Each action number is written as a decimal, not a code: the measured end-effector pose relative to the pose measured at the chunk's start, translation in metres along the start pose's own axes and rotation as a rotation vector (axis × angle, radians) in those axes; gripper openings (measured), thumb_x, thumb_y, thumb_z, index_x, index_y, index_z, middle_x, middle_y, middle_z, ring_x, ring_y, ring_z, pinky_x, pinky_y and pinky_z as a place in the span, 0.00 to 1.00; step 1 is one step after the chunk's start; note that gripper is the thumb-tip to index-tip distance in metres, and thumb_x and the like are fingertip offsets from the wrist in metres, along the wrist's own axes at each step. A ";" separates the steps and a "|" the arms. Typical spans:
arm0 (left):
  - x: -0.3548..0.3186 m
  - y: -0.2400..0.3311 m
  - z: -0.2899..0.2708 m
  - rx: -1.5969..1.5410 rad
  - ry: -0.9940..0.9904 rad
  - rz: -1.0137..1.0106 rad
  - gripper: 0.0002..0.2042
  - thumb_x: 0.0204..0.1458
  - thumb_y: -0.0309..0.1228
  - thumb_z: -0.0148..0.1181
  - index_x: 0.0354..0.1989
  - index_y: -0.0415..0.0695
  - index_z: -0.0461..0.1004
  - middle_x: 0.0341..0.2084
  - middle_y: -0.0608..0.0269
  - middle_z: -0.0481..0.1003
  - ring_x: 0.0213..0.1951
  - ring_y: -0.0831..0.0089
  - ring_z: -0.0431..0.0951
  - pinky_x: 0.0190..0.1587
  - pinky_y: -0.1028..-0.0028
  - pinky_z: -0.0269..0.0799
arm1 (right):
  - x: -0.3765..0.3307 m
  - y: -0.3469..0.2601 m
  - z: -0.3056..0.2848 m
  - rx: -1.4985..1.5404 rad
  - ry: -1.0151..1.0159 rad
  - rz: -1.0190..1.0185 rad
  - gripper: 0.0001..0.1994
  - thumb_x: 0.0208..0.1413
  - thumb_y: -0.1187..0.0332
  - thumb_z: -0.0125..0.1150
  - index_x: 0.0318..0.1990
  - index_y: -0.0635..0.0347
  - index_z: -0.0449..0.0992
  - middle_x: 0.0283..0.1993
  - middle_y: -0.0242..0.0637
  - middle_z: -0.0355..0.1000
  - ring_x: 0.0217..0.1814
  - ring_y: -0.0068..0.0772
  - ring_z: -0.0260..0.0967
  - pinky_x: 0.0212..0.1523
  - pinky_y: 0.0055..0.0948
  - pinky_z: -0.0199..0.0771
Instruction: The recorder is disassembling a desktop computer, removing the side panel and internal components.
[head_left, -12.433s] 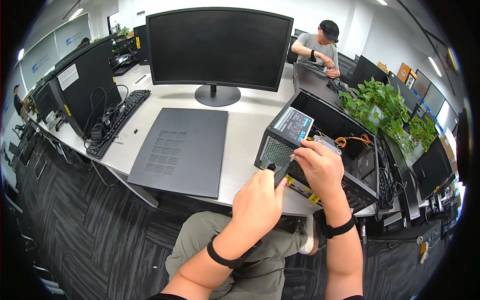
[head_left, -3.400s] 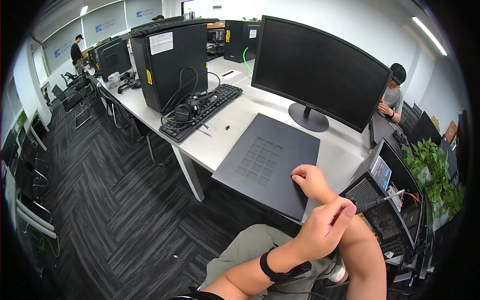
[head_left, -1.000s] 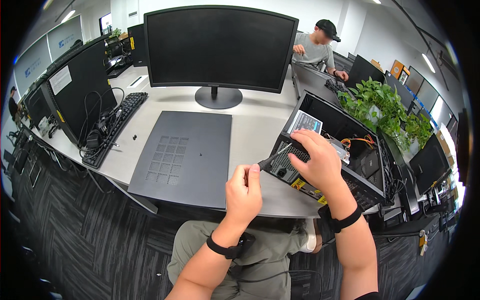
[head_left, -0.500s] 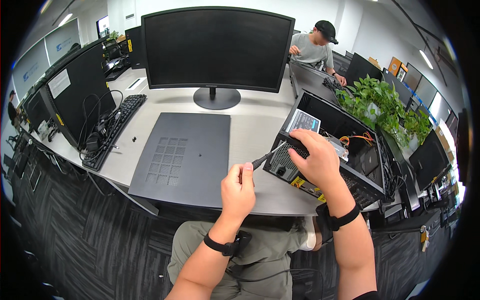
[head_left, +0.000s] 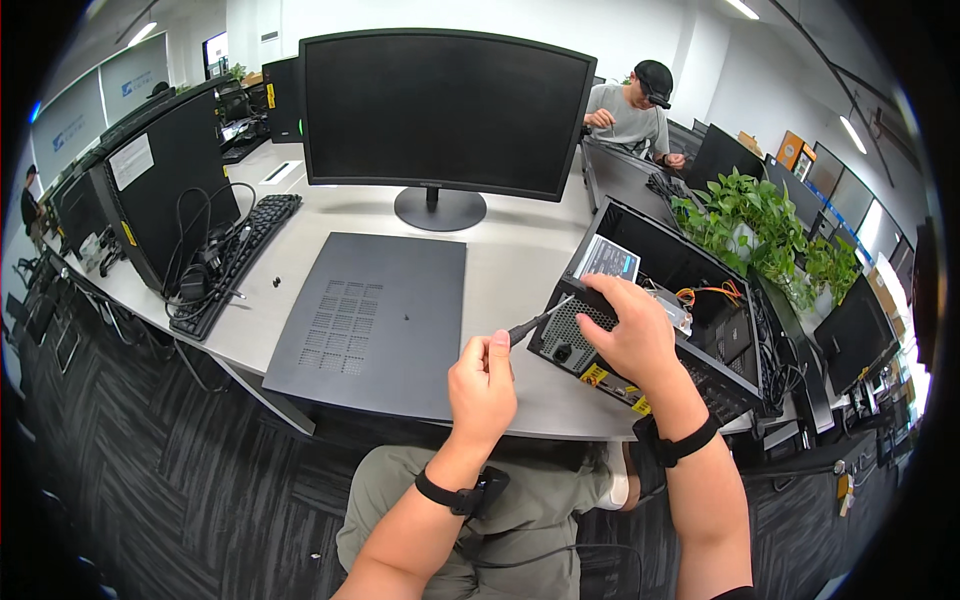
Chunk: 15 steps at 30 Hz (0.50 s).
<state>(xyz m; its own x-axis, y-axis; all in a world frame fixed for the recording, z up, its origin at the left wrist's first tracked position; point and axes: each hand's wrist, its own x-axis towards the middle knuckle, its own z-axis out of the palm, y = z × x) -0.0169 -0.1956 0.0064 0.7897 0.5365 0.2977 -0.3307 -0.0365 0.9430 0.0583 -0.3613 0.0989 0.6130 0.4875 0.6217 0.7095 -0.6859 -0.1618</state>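
Note:
My left hand (head_left: 482, 385) is closed around a screwdriver (head_left: 522, 331) with a dark handle. Its shaft slants up to the rear of an opened black computer case (head_left: 690, 385), where the tip meets the edge by the power supply's grille (head_left: 563, 338). Over that same corner of the case lies my right hand (head_left: 632, 325), its thumb and fingers apart. Whether its fingertips press on the metal is hidden. A labelled power supply (head_left: 612, 260) and orange cables (head_left: 712, 292) show inside. To the left, a flat black side panel (head_left: 385, 285) with vent slots lies on the desk, a small dark speck on it.
A monitor (head_left: 440, 110) stands behind the panel. Left are a keyboard (head_left: 245, 255) with tangled cables, an upright black tower (head_left: 165, 190) and tiny dark screws (head_left: 277, 282). Potted plants (head_left: 765, 225) stand right of the case. A co-worker (head_left: 635, 115) sits beyond.
The view has shifted slightly, so everything sits a little lower. Both my hands keep nearly the same pose against the case. The co-worker's hands have moved a little.

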 end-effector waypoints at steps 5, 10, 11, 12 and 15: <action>0.001 0.001 0.003 0.046 0.036 0.053 0.19 0.65 0.38 0.54 0.26 0.36 0.70 0.11 0.67 0.65 0.17 0.81 0.62 0.21 0.75 0.58 | -0.001 0.003 0.002 -0.001 0.013 -0.017 0.18 0.47 0.67 0.68 0.48 0.55 0.77 0.44 0.40 0.77 0.46 0.46 0.75 0.46 0.39 0.76; 0.000 0.008 0.001 0.118 0.063 0.158 0.15 0.62 0.34 0.59 0.25 0.37 0.70 0.12 0.70 0.65 0.17 0.83 0.61 0.20 0.76 0.56 | 0.001 0.001 0.002 0.009 0.036 -0.031 0.17 0.47 0.66 0.69 0.47 0.55 0.78 0.43 0.39 0.78 0.46 0.45 0.75 0.45 0.38 0.76; -0.001 0.008 0.000 0.131 0.050 0.182 0.14 0.60 0.32 0.61 0.25 0.37 0.71 0.13 0.73 0.65 0.18 0.86 0.59 0.20 0.78 0.54 | 0.002 0.002 0.002 0.005 0.037 -0.031 0.17 0.47 0.66 0.69 0.47 0.55 0.78 0.43 0.39 0.78 0.46 0.45 0.75 0.45 0.38 0.76; -0.002 0.010 0.000 0.128 0.049 0.183 0.14 0.60 0.32 0.61 0.25 0.37 0.71 0.13 0.73 0.65 0.18 0.86 0.59 0.20 0.78 0.54 | 0.002 0.002 0.003 0.021 0.038 -0.046 0.17 0.46 0.66 0.69 0.45 0.55 0.78 0.42 0.39 0.77 0.45 0.45 0.75 0.45 0.38 0.76; -0.007 0.018 0.000 0.094 -0.019 0.226 0.12 0.57 0.29 0.65 0.25 0.38 0.71 0.13 0.73 0.65 0.18 0.86 0.60 0.20 0.79 0.55 | 0.007 0.004 0.003 0.019 0.018 -0.065 0.16 0.44 0.66 0.70 0.42 0.57 0.78 0.39 0.38 0.77 0.43 0.44 0.75 0.43 0.38 0.76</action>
<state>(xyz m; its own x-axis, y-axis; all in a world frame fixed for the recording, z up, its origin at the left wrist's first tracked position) -0.0285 -0.2002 0.0215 0.7106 0.4900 0.5048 -0.4514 -0.2327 0.8614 0.0665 -0.3586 0.1004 0.5590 0.5211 0.6450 0.7543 -0.6425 -0.1347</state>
